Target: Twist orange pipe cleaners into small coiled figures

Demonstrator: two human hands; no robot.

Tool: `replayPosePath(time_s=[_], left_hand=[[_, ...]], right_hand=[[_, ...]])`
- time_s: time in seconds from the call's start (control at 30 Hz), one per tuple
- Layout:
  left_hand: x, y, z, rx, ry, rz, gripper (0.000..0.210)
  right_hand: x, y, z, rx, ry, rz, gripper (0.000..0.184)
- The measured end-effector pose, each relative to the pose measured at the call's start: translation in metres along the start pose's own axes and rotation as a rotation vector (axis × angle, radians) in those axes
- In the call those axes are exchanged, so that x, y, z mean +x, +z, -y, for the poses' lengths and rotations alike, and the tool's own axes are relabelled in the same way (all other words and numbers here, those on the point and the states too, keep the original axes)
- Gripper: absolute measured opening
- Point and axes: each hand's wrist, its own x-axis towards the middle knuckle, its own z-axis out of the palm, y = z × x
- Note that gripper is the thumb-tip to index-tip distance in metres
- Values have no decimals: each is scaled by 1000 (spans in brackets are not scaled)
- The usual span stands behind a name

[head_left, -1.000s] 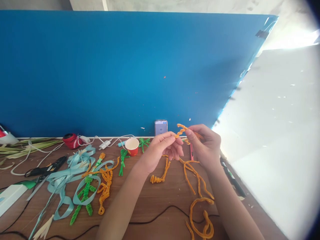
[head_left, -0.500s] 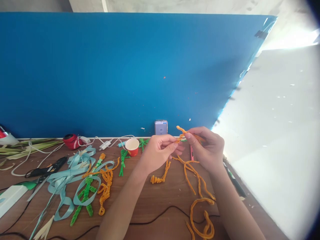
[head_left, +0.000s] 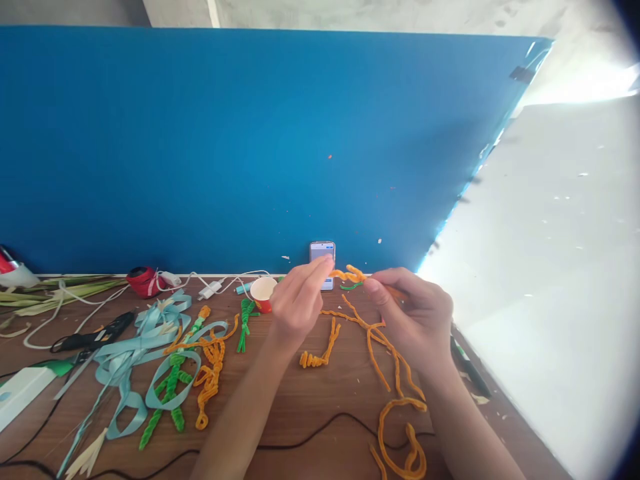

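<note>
Over the back of the table, my right hand (head_left: 415, 317) pinches a twisted orange pipe cleaner (head_left: 354, 273) between thumb and forefinger. My left hand (head_left: 300, 297) closes on its other end, fingers pressed together and their tips hiding that end. The piece runs nearly level between my hands, with a short end sticking up beside my right fingertips. Below them on the wood lie loose orange pipe cleaners (head_left: 397, 363), crossing each other. A small orange piece with a coiled end (head_left: 314, 360) lies below my left hand. Behind my left fingers a phone (head_left: 323, 249) leans on the blue panel.
Left on the table (head_left: 300, 407) are pale blue ribbon (head_left: 120, 353), a green pipe-cleaner figure (head_left: 174, 387), an orange one (head_left: 213, 373) and a smaller green one (head_left: 245, 323). A paper cup (head_left: 263, 293) stands behind. A black cable (head_left: 300, 443) crosses the front.
My left hand has moved left and turned, its fingers now pointing up in front of the phone. The orange piece between my hands lies more level, with more of it showing.
</note>
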Motion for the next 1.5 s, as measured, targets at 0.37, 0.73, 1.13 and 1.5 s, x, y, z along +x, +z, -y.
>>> replayPosePath(time_s=[0.37,0.73,1.13,1.5], left_hand=[[28,-7,-8,-1444,-1300,684,36],[39,-18,-23,-1802,-1490,607,16],[37,-22,-23,-1596,-1496,701,23],[34,-13,-32,-845,-1185,723,25]], right_hand=[[11,-10,-16,76,68,83,17],[13,-8,-16,92,35,133,17],[16,-13,-17,36,-42,131,15],[16,-21,-24,-127,-234,154,4]])
